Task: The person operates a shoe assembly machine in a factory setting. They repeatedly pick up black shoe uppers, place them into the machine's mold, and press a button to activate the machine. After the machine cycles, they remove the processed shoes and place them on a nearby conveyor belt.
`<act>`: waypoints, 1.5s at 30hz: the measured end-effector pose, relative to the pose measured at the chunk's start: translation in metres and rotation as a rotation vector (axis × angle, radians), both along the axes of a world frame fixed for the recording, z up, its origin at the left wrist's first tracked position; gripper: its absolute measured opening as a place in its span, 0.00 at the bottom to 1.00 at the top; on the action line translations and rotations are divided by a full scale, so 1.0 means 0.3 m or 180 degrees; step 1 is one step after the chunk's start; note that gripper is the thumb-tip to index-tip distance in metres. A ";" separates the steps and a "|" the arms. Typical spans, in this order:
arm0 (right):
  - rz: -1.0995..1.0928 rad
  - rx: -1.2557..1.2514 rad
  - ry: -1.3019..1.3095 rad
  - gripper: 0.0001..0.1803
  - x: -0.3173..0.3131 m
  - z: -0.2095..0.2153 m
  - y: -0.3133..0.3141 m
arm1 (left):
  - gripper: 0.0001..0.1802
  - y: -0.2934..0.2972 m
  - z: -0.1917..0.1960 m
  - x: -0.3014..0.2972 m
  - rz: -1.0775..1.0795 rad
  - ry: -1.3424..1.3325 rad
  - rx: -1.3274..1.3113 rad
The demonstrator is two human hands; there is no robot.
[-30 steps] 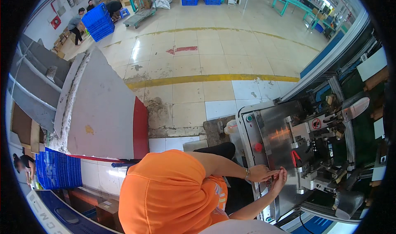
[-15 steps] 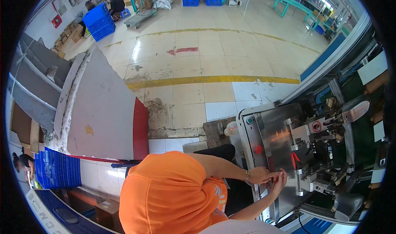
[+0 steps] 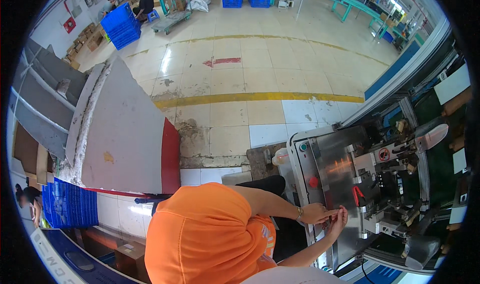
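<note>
Over the steel top plate [image 3: 334,176] of a machine, my two hands meet at the fingertips. My left hand [image 3: 314,213], with a band on its wrist, is closed, its fingers reaching to the fingers of the other hand. My right hand [image 3: 338,224] is closed too, with thumb and fingers pinched together. Whatever lies between the fingertips is too small to make out. Just beyond them on the plate are red-handled pliers or a similar tool [image 3: 357,195]. Clamp-like metal fixtures [image 3: 385,224] stand past the plate's far edge.
A red button [image 3: 313,182] and a green button [image 3: 303,147] sit on the machine's side panel. A grey pillar with a red base [image 3: 170,156] stands at left. Blue crates [image 3: 70,204] are stacked behind it. A person [image 3: 145,5] sits far off beside more crates.
My hands stay at nearly the same place, fingertips together. Far off at the upper left, a person beside the blue crates has shifted position slightly.
</note>
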State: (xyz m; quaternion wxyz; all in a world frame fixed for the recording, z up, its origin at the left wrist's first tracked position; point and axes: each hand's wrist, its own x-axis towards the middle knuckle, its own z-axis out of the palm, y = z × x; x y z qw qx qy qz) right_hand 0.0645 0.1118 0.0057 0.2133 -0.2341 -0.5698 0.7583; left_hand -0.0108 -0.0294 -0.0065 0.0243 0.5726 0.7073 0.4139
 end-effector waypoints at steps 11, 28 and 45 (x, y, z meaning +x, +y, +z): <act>0.0026 0.0062 0.0033 0.09 -0.002 -0.006 0.007 | 0.34 0.016 -0.031 0.003 0.0027 0.0004 0.0108; 0.0030 0.0069 0.0029 0.10 0.001 0.002 -0.002 | 0.34 0.004 -0.010 0.001 0.0042 0.0057 -0.0116; 0.0026 0.0077 0.0058 0.10 -0.001 0.011 -0.008 | 0.34 -0.017 0.021 -0.006 -0.0077 0.0002 -0.0104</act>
